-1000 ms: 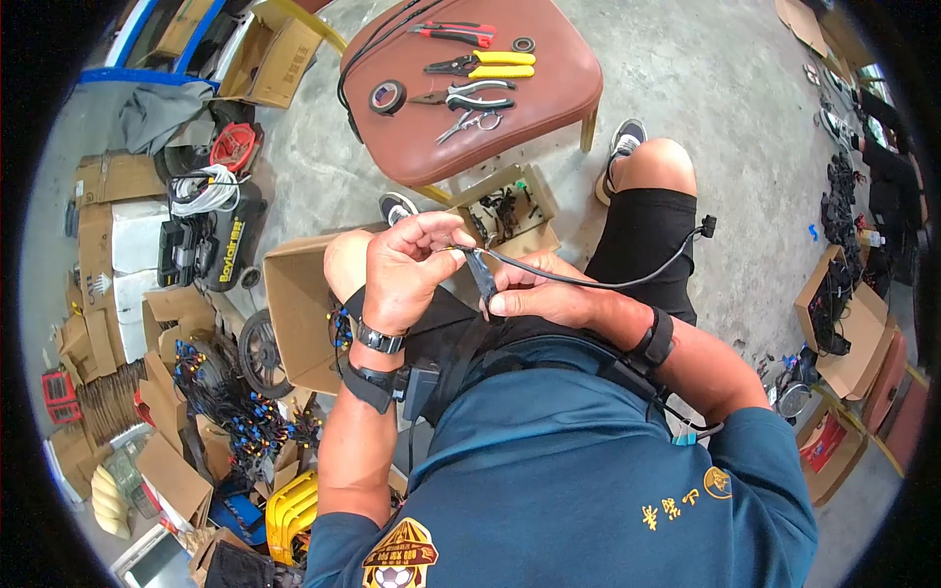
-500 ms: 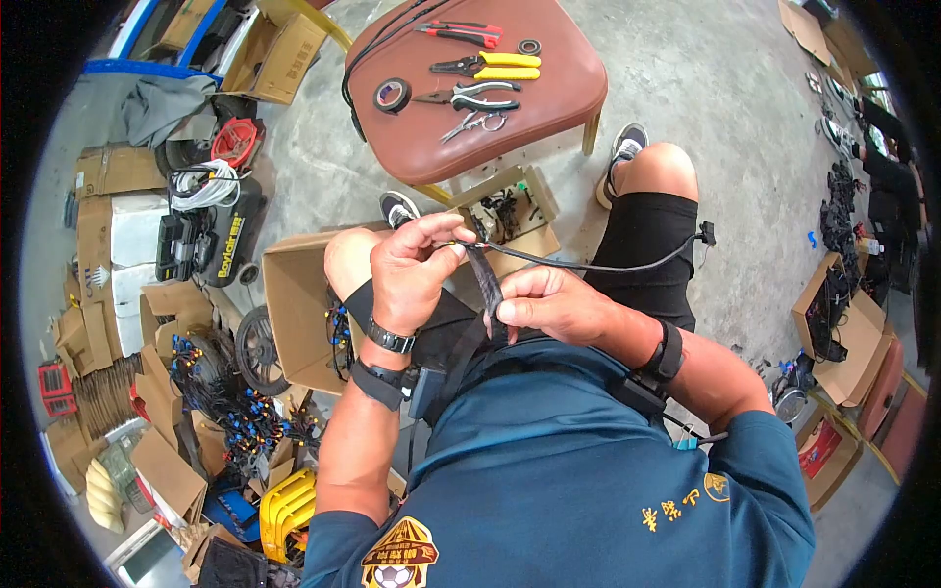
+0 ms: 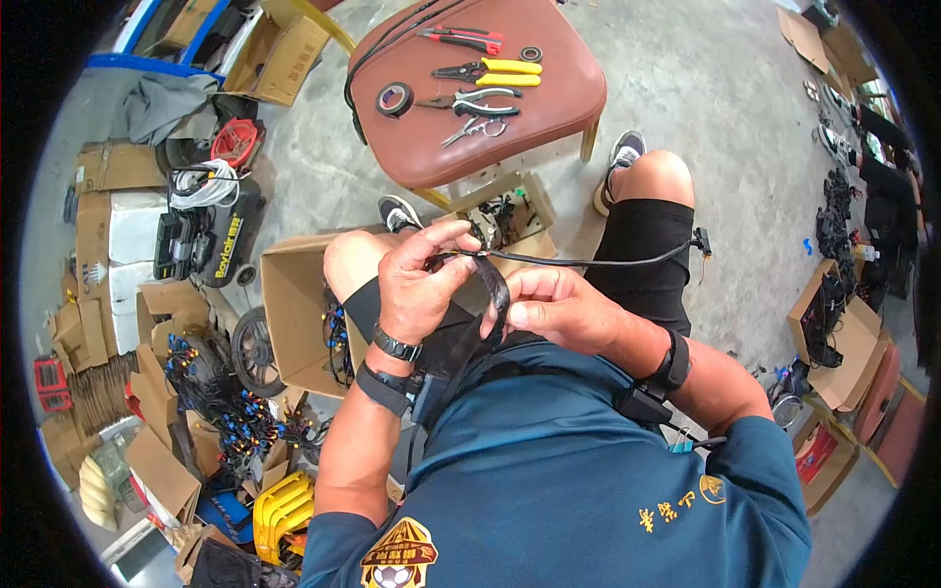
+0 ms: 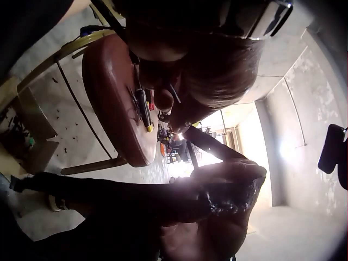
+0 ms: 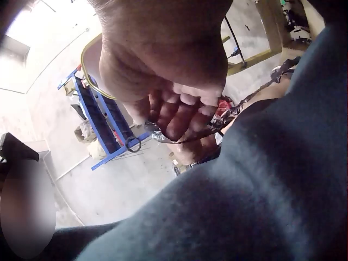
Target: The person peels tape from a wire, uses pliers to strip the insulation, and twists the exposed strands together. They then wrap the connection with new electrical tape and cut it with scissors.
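In the head view the left hand (image 3: 417,292) pinches a thin black cable (image 3: 598,262) near a spot where coloured wire shows. A black tape strip (image 3: 498,292) hangs from that spot, curving down to the right hand (image 3: 567,312), which pinches its lower part between thumb and fingers. The cable runs rightward over the right hand to a small black connector (image 3: 701,241) above the knee. From the right wrist, the right hand (image 5: 168,60) has curled fingers at the shiny strip (image 5: 159,135). The left hand (image 4: 209,73) is dark in the left wrist view.
A brown padded stool (image 3: 461,147) ahead bears pliers (image 3: 480,100), scissors (image 3: 478,129), yellow-handled strippers (image 3: 505,73), a red cutter (image 3: 469,39) and tape rolls (image 3: 394,99). Below it stands a small open box (image 3: 534,220). Cartons (image 3: 294,333) and wire bundles (image 3: 221,407) lie left.
The tape strip has gone from fairly straight to more bowed. Both hands have shifted slightly rightward and down, still gripping the cable and strip. The connector has tilted.
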`<state>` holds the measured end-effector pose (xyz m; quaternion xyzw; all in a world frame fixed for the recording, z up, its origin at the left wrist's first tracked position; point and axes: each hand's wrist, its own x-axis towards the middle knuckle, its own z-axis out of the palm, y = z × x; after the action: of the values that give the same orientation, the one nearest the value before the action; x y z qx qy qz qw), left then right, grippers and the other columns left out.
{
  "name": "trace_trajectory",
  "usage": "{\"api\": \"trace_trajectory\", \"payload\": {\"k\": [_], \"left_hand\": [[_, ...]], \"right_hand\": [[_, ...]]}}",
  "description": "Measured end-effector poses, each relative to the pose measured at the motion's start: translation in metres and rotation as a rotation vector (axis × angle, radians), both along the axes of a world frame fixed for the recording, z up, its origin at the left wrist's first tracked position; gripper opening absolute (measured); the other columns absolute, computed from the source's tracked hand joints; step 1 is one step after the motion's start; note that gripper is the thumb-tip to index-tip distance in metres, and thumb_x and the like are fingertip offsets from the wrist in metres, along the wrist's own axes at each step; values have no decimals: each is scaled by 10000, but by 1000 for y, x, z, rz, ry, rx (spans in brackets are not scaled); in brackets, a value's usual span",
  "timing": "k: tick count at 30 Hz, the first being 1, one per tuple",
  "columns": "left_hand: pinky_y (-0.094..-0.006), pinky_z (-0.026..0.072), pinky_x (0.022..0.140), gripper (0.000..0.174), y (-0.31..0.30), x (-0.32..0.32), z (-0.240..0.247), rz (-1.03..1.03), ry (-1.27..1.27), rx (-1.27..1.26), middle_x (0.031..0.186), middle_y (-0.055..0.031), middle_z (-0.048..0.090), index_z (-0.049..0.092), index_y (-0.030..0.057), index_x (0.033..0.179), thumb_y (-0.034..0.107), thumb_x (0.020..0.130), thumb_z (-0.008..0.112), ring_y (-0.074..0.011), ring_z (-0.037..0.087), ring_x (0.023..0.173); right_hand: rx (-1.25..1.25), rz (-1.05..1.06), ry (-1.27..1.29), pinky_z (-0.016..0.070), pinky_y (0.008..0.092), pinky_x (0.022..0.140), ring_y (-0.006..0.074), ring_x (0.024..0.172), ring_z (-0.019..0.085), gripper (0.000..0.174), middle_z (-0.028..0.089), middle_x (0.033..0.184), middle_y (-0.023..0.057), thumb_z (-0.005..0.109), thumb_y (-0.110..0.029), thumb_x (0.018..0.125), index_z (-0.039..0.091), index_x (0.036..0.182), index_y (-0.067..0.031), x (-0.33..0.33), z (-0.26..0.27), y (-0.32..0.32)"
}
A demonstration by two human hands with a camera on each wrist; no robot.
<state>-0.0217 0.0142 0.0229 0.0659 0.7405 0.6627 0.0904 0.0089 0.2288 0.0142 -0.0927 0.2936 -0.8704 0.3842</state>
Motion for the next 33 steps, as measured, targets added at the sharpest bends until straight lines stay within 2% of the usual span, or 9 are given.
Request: {"api": "trace_trajectory", "payload": {"k": [5,8,12,16,17,18,23,27,33], "left_hand": [[-275,543,834,389,3,0,0,47,5,-17,995,-69,699,662,10,1169,-110,799,663,-143,664,939],[-267,537,819,350,5,1,-2,55,-1,21,972,-59,694,669,8,1159,-79,821,657,-125,654,910],[-250,525,790,302,7,3,3,40,10,-28,935,-39,687,680,11,1145,-34,848,658,-104,641,878],[-247,526,768,302,8,7,-6,27,-4,13,893,-33,685,676,12,1145,-37,847,660,-96,640,843],[-248,528,765,307,9,8,-4,23,23,-4,890,-36,686,674,10,1147,-43,845,659,-96,641,837],[-249,529,763,311,10,9,-3,17,48,-22,887,-38,687,671,9,1149,-49,843,657,-96,642,831],[-250,531,755,361,8,14,-1,2,13,31,876,-41,686,643,9,1190,-54,835,648,-92,642,805],[-246,505,744,398,5,18,3,-64,23,-32,902,-33,669,606,1,1239,-38,846,652,-82,611,819],[-239,488,756,457,7,20,4,-86,-7,-17,902,-27,666,574,3,1283,-37,836,662,-85,606,829]], "right_hand": [[11,71,96,468,283,900,135,1007,624,268,701,1049,92,618,-196,969,628,1174,-24,-1,16,7],[136,158,124,482,342,929,202,991,660,289,710,995,124,641,-153,941,627,1186,-1,-8,45,17],[184,183,227,480,250,812,111,950,626,283,711,984,83,604,-172,988,610,1215,-4,-20,77,22],[214,124,354,514,301,879,145,946,655,274,710,973,112,594,-149,987,614,1191,33,-44,106,24],[233,83,341,522,306,871,153,938,662,268,712,964,121,595,-143,983,616,1176,41,-52,117,24],[381,-41,486,524,318,773,206,808,681,379,710,864,158,592,-241,960,603,1155,84,-58,124,20],[276,-250,401,548,311,767,227,833,692,372,701,908,167,519,-237,1002,583,1200,72,-111,108,26],[193,-283,352,577,385,826,266,904,698,335,698,984,189,454,-169,1033,566,1233,75,-142,91,29],[264,-379,244,573,363,807,260,927,691,275,695,1025,196,527,-151,1004,592,1192,38,-153,70,24]]}}
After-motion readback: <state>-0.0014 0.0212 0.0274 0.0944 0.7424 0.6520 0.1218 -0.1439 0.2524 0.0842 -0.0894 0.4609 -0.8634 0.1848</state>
